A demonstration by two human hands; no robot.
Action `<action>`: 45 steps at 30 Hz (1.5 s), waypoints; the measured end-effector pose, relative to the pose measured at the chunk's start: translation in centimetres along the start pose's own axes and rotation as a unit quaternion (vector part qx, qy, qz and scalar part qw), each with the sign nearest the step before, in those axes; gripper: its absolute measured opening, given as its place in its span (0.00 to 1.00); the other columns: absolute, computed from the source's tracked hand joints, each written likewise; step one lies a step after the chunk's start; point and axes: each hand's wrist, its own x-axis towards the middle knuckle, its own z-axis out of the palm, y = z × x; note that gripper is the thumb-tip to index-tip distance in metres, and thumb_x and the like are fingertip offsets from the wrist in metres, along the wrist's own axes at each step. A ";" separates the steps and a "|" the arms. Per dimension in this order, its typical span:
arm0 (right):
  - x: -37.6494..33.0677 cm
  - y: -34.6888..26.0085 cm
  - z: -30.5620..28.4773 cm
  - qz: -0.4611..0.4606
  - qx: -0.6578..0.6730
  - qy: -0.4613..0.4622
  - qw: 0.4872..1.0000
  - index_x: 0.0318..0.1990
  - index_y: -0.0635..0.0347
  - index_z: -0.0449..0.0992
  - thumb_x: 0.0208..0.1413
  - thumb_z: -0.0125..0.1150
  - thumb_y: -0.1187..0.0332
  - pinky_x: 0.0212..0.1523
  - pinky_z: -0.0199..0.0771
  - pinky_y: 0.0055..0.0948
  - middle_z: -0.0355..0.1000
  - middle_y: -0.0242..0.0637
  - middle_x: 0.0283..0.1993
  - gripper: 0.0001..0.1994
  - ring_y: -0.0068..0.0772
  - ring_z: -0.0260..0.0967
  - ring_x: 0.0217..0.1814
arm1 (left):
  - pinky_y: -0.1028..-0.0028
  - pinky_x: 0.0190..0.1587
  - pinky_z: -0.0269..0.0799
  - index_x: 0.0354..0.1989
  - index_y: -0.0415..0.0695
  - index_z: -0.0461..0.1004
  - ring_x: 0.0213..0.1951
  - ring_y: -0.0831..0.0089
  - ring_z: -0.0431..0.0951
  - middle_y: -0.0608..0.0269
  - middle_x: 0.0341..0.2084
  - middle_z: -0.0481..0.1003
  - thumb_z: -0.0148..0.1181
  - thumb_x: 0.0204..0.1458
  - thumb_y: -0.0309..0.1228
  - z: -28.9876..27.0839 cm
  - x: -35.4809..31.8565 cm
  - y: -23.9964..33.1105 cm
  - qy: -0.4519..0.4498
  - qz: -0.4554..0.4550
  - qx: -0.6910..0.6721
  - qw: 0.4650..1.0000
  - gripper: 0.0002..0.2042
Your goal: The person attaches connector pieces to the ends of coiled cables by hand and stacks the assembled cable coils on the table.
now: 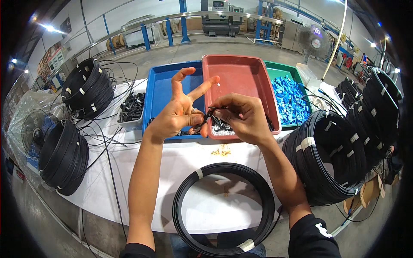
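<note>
Left hand [180, 112] and right hand [241, 117] pinch small black piece [209, 115], left otherwise splayed; cable coil [177, 210] taped, piece looks unfinished.

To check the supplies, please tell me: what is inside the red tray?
Small white pieces and black pieces lie at the near end of the red tray. The right hand covers part of that end; what lies behind it cannot be seen.

Left hand [178, 109] pinching, two fingers [177, 88] raised and spread, right hand [243, 116] pinching close beside, forearms [145, 185] extended forward
</note>
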 end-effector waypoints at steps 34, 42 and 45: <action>0.8 -0.3 -2.3 -0.093 -0.047 0.064 0.993 0.39 0.61 0.84 0.49 0.68 0.83 0.24 0.67 0.18 0.77 0.30 0.33 0.10 0.12 0.70 0.27 | 0.75 0.37 0.77 0.37 0.43 0.84 0.33 0.69 0.85 0.61 0.33 0.84 0.75 0.40 0.23 2.8 0.7 1.8 0.182 0.275 0.611 0.719 0.13; 0.7 -1.1 -2.0 -0.148 -0.174 0.076 0.971 0.35 0.58 0.85 0.43 0.73 0.80 0.24 0.69 0.22 0.76 0.32 0.30 0.10 0.20 0.73 0.26 | 0.75 0.28 0.69 0.37 0.50 0.83 0.29 0.72 0.83 0.66 0.31 0.84 0.73 0.41 0.27 2.5 0.7 1.4 0.171 0.313 0.625 0.694 0.12; 0.6 -0.9 -2.2 -0.161 -0.213 0.080 0.960 0.34 0.58 0.85 0.42 0.74 0.79 0.23 0.70 0.23 0.75 0.32 0.29 0.10 0.22 0.74 0.26 | 0.75 0.33 0.73 0.36 0.46 0.84 0.31 0.69 0.84 0.62 0.31 0.84 0.75 0.39 0.25 2.7 0.7 1.3 0.162 0.295 0.625 0.704 0.13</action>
